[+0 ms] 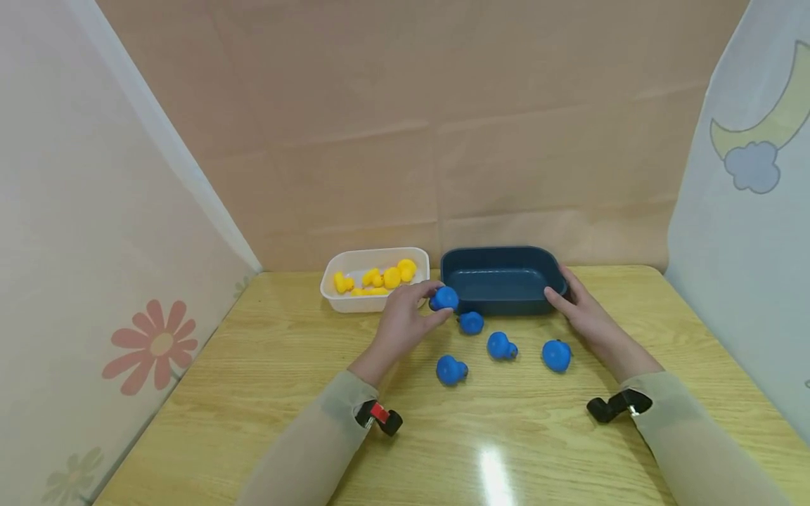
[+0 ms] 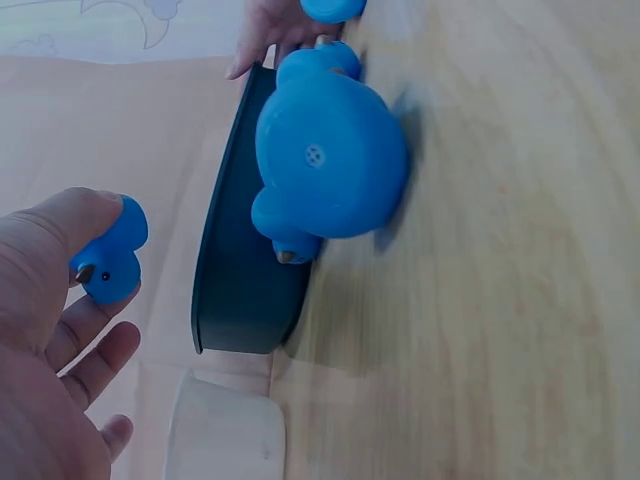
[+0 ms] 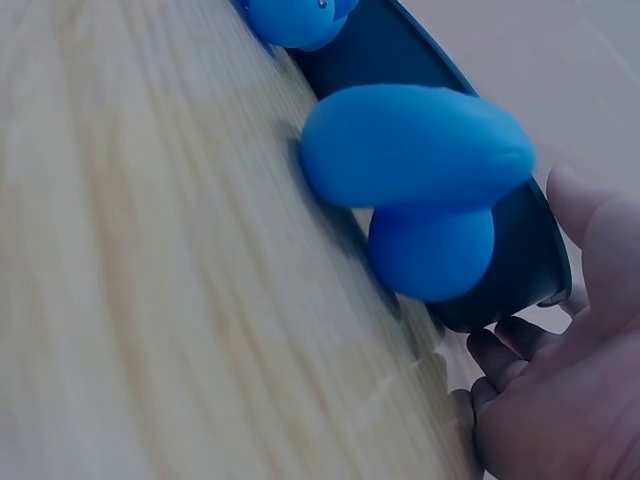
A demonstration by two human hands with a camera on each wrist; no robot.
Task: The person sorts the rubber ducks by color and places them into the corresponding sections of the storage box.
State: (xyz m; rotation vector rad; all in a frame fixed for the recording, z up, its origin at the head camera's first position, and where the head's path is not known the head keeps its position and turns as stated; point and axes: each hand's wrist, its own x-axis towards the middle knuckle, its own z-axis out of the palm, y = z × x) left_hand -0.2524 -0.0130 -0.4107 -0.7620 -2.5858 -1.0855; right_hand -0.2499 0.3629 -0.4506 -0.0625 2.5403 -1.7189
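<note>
Thumb and fingertips of my left hand (image 1: 405,315) pinch a small blue rubber duck (image 1: 446,299), held up by the left front corner of a dark blue tub (image 1: 500,308). The duck's dark beak and one eye show in the left wrist view. My right hand (image 1: 588,318) holds the tub's right end, thumb at the front rim and fingers round the end wall. Several more blue ducks lie in front of the tub: one close to its wall (image 1: 471,323), one in the middle (image 1: 499,346), one nearer me (image 1: 450,370) and one at the right (image 1: 557,355).
A white tub (image 1: 354,305) with several yellow rubber ducks (image 1: 392,277) stands left of the dark one, partly behind my left hand. Both tubs sit at the back of the wooden table (image 1: 272,365), before a brown backdrop (image 1: 392,140). Printed curtains (image 1: 76,211) hang at both sides.
</note>
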